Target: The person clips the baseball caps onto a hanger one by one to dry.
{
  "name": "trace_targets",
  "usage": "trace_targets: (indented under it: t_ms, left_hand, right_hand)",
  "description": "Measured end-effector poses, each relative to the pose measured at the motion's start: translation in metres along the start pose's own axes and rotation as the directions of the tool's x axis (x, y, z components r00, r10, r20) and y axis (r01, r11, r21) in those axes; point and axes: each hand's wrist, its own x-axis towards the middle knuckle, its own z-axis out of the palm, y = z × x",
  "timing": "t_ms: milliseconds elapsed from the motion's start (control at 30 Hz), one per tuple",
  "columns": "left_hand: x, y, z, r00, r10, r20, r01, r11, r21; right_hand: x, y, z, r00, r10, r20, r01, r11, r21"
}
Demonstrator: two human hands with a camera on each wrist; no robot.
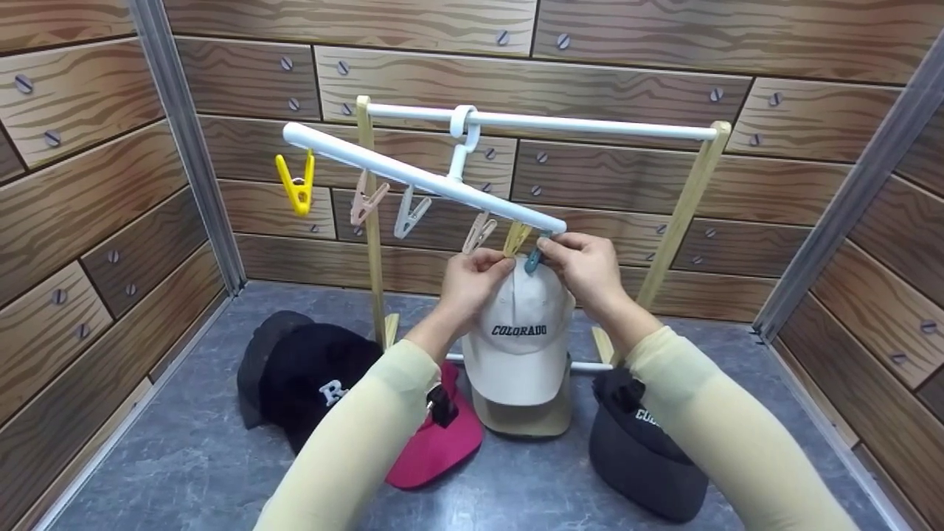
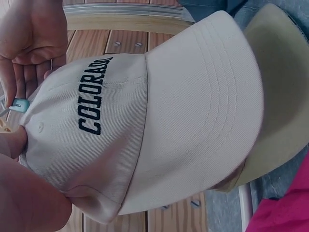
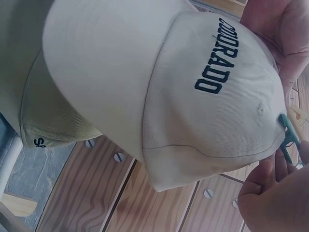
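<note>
A cream cap (image 1: 516, 372) with COLORADO lettering hangs upright, brim down, below the low right end of a tilted white clip hanger (image 1: 420, 177). With thumb and fingers, my left hand (image 1: 472, 286) grips the top of its crown. My right hand (image 1: 590, 269) pinches a teal clip (image 1: 532, 259) at the hanger's end. In the right wrist view the tip of the teal clip (image 3: 284, 121) meets the crown's top edge; how firmly it bites is unclear. A yellow clip (image 1: 517, 237) hangs just left of it.
The hanger's hook sits on the rack's white bar (image 1: 590, 127). More clips, including a bright yellow one (image 1: 296, 188), dangle leftward. An olive cap (image 1: 523, 422) lies beneath the cream one. Black cap (image 1: 317, 369), magenta cap (image 1: 442, 446) and dark cap (image 1: 649, 464) lie around on the grey floor.
</note>
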Motion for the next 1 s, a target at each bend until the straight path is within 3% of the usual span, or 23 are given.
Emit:
trace_targets:
  t_ms: [367,1000]
  left_hand:
    - [0.002,-0.001,-0.003,0.999,0.031,0.032,-0.032,0.998,0.05]
    - [-0.001,-0.006,-0.01,0.997,-0.012,0.078,-0.001,0.988,0.158]
  right_hand:
    - [-0.001,0.006,0.0,0.999,0.035,0.028,-0.037,0.998,0.049]
    - [-0.003,0.018,0.001,1.0,0.011,0.028,-0.01,0.999,-0.038]
